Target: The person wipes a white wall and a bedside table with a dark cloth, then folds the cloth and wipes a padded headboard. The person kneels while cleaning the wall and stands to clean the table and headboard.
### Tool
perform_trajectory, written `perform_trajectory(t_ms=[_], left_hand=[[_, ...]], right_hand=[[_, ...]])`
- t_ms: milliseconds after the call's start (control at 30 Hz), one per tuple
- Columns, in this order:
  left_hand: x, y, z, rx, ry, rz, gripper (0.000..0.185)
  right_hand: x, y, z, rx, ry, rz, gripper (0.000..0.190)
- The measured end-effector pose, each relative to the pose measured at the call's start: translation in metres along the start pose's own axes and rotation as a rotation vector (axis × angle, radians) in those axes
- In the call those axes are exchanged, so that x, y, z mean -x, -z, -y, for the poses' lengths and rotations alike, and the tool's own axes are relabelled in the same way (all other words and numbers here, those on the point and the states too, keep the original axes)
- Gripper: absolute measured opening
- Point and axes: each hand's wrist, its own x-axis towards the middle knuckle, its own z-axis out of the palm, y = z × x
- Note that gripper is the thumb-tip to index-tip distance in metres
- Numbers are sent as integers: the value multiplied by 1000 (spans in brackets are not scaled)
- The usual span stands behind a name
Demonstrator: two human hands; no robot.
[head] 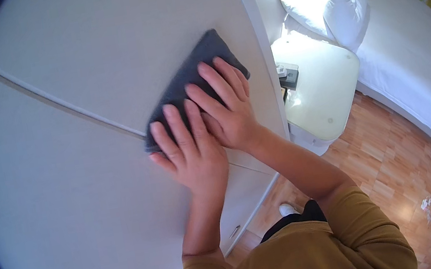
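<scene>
A folded dark grey cloth point(192, 70) lies flat against a large white cabinet door point(79, 191). My left hand point(197, 150) presses on its lower left part, fingers spread. Higher and to the right, my right hand point(233, 110) holds down the middle and right of the cloth. The hands touch, side by side, where the right thumb meets the left forefinger. A seam with a raised white edge point(60, 102) crosses the door face and runs under the cloth's left end.
Right of the cabinet stands a white bedside table point(325, 103) with small boxes point(289, 77) on it. Beyond is a bed point(408, 59) with white pillows point(345, 6). White scraps point(428, 205) lie on the wood-patterned floor point(384, 149). A small handle point(235, 231) sits low on the cabinet.
</scene>
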Motion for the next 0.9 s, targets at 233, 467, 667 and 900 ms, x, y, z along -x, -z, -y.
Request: perform_trajectory(t_ms=[233,467,667,900], left_hand=[[108,-31,-17,27,-270,201,39],[43,-25,-25,-22,-112,138,38],[-5,-26,-45,-42,-46,71,34],[87,-56,-83,-28,-204,313,41]], right_hand=[[133,17,-28,66,-126,206,38],[55,1,-35,6,-43,98,34],[3,11,-57,-11,13,21,28],[120,43,-102,30,-97,273,30]])
